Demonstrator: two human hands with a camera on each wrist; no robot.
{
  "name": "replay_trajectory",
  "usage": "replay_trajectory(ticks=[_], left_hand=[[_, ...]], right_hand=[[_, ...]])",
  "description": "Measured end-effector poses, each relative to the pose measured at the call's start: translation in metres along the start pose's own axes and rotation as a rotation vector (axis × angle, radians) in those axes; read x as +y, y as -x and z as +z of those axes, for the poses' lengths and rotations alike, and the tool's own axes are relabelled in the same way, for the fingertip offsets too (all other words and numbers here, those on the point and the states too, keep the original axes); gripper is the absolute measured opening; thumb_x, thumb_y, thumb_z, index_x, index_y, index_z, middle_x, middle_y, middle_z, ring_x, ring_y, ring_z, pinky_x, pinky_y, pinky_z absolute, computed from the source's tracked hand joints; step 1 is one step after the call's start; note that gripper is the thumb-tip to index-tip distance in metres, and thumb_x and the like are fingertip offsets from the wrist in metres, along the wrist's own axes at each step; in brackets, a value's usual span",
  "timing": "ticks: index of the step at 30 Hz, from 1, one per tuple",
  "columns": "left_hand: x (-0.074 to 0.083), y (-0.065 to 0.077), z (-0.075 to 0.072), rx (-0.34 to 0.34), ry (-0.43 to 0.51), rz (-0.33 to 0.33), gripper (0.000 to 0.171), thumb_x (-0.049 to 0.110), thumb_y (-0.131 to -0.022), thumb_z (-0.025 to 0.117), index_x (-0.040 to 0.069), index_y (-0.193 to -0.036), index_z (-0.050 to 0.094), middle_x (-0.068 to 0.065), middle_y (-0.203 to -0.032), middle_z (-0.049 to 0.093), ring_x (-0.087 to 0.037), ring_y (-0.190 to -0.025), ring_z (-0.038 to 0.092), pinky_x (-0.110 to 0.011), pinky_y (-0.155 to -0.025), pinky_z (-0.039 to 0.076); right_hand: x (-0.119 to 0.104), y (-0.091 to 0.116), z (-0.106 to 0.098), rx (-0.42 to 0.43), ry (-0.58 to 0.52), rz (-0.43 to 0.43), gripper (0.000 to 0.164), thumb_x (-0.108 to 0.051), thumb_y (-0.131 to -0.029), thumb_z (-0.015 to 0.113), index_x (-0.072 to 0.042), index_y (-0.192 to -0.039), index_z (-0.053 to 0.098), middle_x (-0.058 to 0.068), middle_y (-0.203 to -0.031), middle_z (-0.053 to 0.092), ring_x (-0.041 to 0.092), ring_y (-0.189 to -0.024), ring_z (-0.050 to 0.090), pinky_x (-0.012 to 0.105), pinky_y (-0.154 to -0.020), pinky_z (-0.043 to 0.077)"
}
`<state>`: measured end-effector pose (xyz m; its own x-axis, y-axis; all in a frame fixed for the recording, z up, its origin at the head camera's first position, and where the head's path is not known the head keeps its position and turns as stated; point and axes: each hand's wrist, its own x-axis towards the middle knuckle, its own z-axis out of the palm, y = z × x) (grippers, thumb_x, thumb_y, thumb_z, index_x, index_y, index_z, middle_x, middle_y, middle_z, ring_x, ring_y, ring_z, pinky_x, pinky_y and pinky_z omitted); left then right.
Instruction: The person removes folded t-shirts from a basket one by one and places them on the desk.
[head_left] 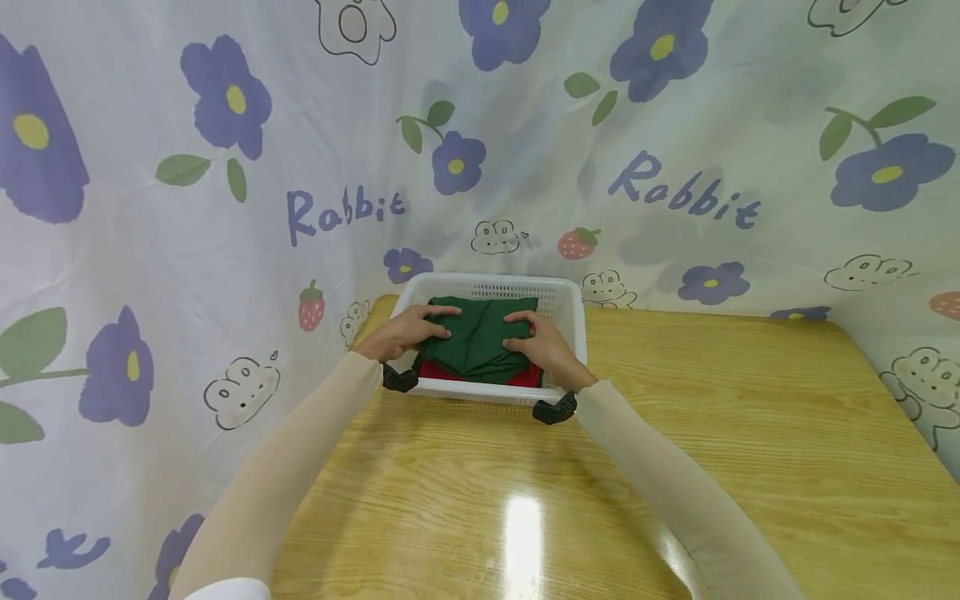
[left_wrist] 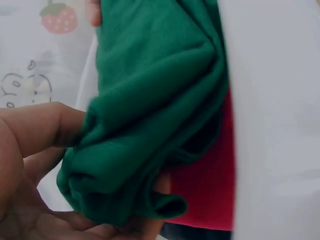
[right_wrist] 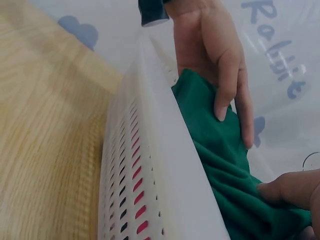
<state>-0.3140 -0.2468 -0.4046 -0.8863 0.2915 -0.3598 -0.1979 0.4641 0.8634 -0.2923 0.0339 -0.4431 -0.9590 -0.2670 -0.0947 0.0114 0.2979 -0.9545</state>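
A folded green cloth (head_left: 480,337) lies at the top of a white plastic basket (head_left: 573,317), under both hands. My left hand (head_left: 405,331) holds its left side; in the left wrist view the green fabric (left_wrist: 145,80) bunches between thumb and fingers, with one fingertip showing beneath a fold. At the opposite side my right hand (head_left: 551,348) pinches the cloth, its thumb (right_wrist: 287,190) pressing on top and the other fingers mostly hidden. Beneath lies a red cloth (left_wrist: 202,185), and a dark edge of fabric (left_wrist: 195,233) shows below that.
The basket stands on a wooden table (head_left: 675,417), near its back left corner. Close behind and to the left hangs a white curtain (head_left: 247,317) printed with flowers and rabbits. Black wrist devices (head_left: 555,409) sit by the basket's front rim.
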Motion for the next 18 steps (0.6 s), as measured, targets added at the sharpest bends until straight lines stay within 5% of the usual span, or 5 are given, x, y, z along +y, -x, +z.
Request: replay_trajectory(ticks=[6, 10, 14, 18], left_hand=[[0.0, 0.006, -0.003, 0.022, 0.022, 0.066, 0.043, 0.009, -0.103, 0.062, 0.015, -0.146, 0.06, -0.013, -0.152, 0.039, -0.015, -0.085, 0.061, -0.028, -0.072, 0.053], [0.001, 0.009, -0.004, 0.014, 0.031, 0.111, 0.042, 0.009, -0.103, 0.064, 0.016, -0.144, 0.061, -0.009, -0.154, 0.038, -0.01, -0.062, 0.049, -0.025, -0.061, 0.043], [0.003, 0.013, -0.004, -0.013, 0.107, 0.112, 0.041, 0.007, -0.102, 0.065, 0.017, -0.142, 0.063, -0.016, -0.134, 0.056, -0.008, -0.046, 0.029, -0.023, -0.049, 0.03], [0.005, 0.015, -0.001, -0.081, 0.269, 0.101, 0.046, 0.001, -0.102, 0.063, 0.012, -0.146, 0.059, -0.017, -0.126, 0.056, -0.009, -0.061, 0.051, -0.021, -0.057, 0.044]], right_hand=[[0.001, 0.002, -0.01, 0.035, -0.035, -0.033, 0.039, -0.021, -0.098, 0.074, -0.016, -0.135, 0.065, 0.009, -0.149, 0.048, 0.03, -0.133, 0.048, 0.047, -0.107, 0.045], [-0.001, 0.006, -0.02, 0.041, -0.041, -0.08, 0.037, -0.019, -0.097, 0.075, -0.016, -0.133, 0.066, 0.009, -0.141, 0.054, 0.029, -0.121, 0.055, 0.045, -0.098, 0.051], [-0.006, 0.013, -0.028, 0.024, -0.036, -0.117, 0.039, -0.018, -0.098, 0.074, -0.014, -0.135, 0.064, 0.013, -0.135, 0.059, 0.031, -0.112, 0.062, 0.044, -0.092, 0.054], [-0.007, 0.019, -0.036, 0.007, -0.028, -0.13, 0.04, -0.019, -0.098, 0.074, -0.014, -0.137, 0.064, 0.014, -0.133, 0.06, 0.029, -0.104, 0.063, 0.04, -0.086, 0.054]])
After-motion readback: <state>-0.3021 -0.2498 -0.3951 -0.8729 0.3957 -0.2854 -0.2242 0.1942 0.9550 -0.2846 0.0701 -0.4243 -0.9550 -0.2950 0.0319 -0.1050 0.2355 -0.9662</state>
